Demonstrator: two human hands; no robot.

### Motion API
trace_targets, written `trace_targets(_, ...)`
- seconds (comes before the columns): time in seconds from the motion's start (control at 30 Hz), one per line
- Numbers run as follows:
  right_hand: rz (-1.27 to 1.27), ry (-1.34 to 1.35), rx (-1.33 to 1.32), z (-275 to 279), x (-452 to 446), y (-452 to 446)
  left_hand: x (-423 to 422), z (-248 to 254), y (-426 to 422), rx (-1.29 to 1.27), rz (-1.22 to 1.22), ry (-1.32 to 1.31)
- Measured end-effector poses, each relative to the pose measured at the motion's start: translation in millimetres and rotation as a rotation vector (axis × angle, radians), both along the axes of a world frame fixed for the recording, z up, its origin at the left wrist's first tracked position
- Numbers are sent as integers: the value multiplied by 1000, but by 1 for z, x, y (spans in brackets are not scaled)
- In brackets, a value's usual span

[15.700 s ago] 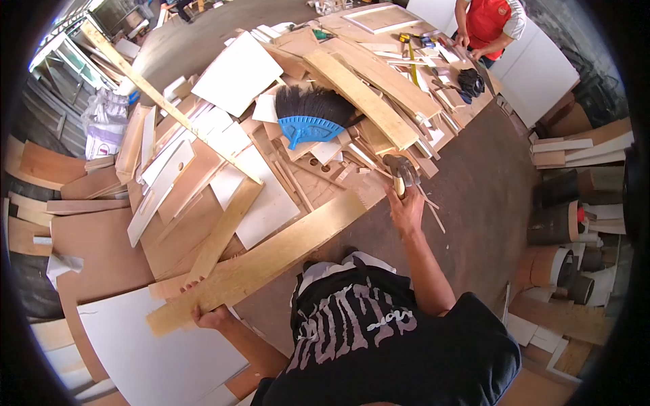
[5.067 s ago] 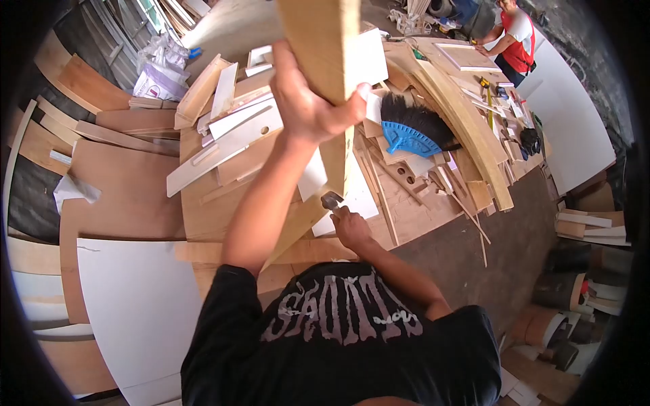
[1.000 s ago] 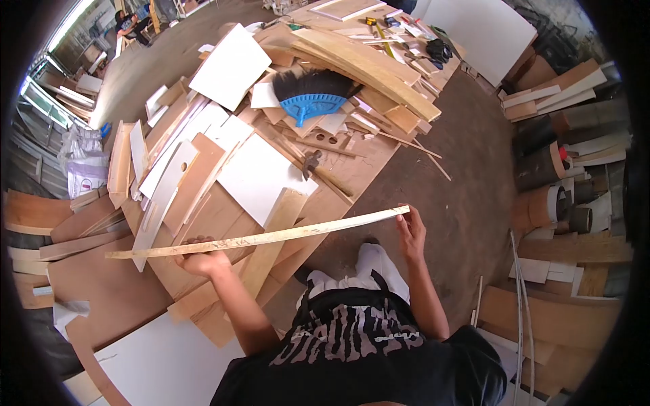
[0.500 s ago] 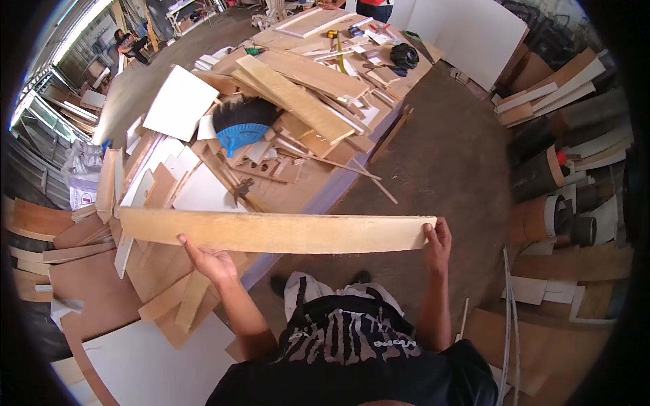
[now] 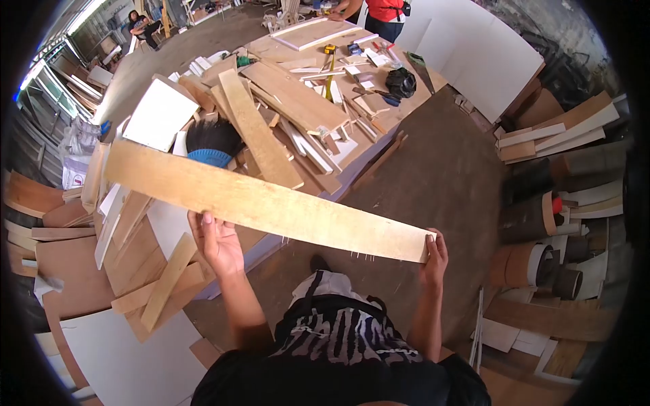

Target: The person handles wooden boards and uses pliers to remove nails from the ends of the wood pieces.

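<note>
The big worktable [image 5: 269, 47] takes up most of my view, heaped with offcuts of wood; at its far end a person in a red top [image 5: 386, 10] stands with hands by a pale frame [image 5: 318, 34]; a large white sheet [image 5: 484, 64] leans beyond its right side, and a white panel [image 5: 128, 355] lies low at the left; in front of the wearer's body, above the floor and the table's near edge, the long pale board [image 5: 271, 206] is held up in both hands, its broad face turned to the wearer and sloping down to the right; the left hand [image 5: 218, 247] bears it near the wider end, thumb against the face at the lower edge, the other fingers partly hidden, so I can't tell how closely they press together; the right hand [image 5: 435, 257] pinches the narrower end, thumb in front and fingers curled round behind; past the board, a thick plank [image 5: 254, 128] lies across the heap, beside a dark-bristled brush [image 5: 211, 157] whose blue base is partly covered by the board; a black bag [image 5: 401, 82] sits farther right, with a yellow tape measure [image 5: 330, 49] beyond; smallest of all, thin nail-like points [image 5: 362, 256] poke below the board's lower edge.
</note>
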State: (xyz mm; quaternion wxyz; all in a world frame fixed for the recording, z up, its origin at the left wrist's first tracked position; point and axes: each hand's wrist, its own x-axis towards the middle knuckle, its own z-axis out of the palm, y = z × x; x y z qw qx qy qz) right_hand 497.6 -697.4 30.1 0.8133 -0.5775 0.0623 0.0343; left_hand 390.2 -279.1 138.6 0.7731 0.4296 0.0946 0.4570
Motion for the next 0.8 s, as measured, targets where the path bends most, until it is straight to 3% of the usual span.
trace_targets(0.17,-5,73,164,-21,49,-7,77,-10,-28,-13,-74,-18)
trace_targets(0.33,5,176,254,-14,104,6,136,-11,-59,34,15,-12)
trace_targets(0.4,31,213,264,-20,123,3,155,-12,-78,-43,-65,50)
trace_targets(0.53,90,257,266,-46,177,-1,201,-51,-137,-75,18,228)
trace_targets(0.63,153,159,217,-50,200,-13,240,-76,-141,-130,139,277)
trace_targets(0.73,398,167,-238,-38,225,-35,278,-79,-148,-141,263,270)
trace_targets(0.8,495,302,-195,-35,241,-46,292,-75,-148,-121,265,218)
